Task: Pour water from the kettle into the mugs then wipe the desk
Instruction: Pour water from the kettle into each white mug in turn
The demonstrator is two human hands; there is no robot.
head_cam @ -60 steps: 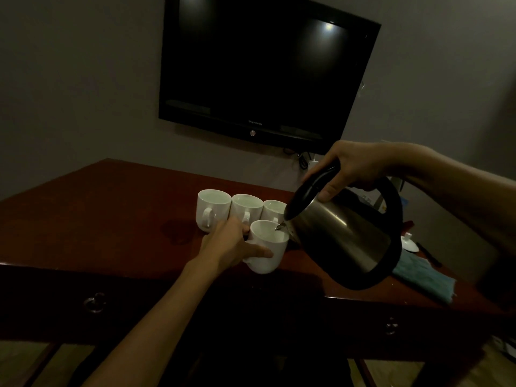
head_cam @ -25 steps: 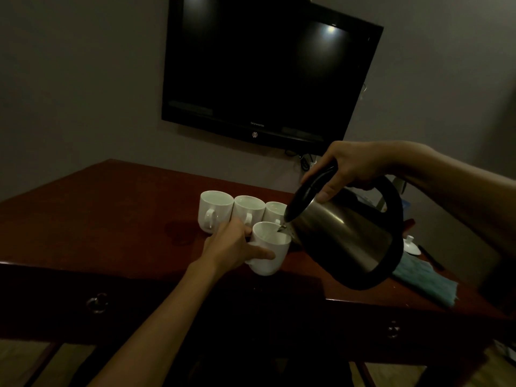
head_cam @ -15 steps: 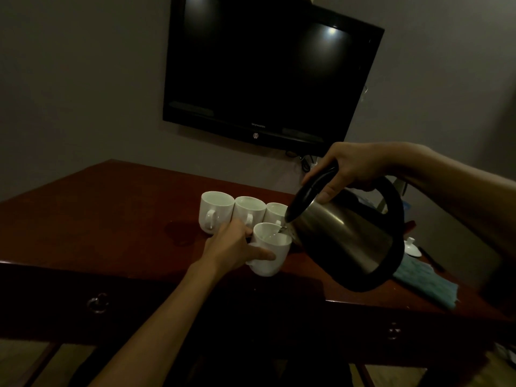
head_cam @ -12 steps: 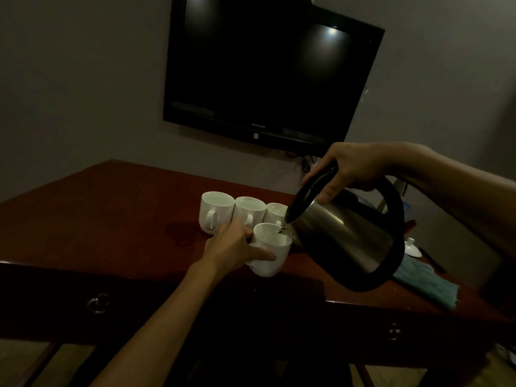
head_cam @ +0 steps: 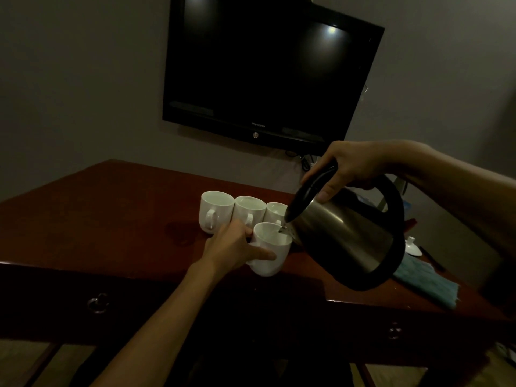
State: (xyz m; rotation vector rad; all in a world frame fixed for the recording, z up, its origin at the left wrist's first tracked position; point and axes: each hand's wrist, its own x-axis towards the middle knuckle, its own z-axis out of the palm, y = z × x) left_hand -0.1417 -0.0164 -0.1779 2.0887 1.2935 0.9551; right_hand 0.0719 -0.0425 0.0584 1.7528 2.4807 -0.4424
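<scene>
three white mugs [head_cam: 245, 212] stand in a row on the dark red desk [head_cam: 83, 219]. the left hand [head_cam: 231, 250] grips a fourth mug [head_cam: 272, 254] just in front (thumb across its side). the right hand [head_cam: 346, 169] clasps the steel kettle [head_cam: 343, 236], tilted, spout over that mug's rim. a teal cloth [head_cam: 427, 283] lies at far right.

kettle [head_cam: 346, 236] | tipped perhaps slightly further | spout at front mug [head_cam: 270, 248]
</scene>
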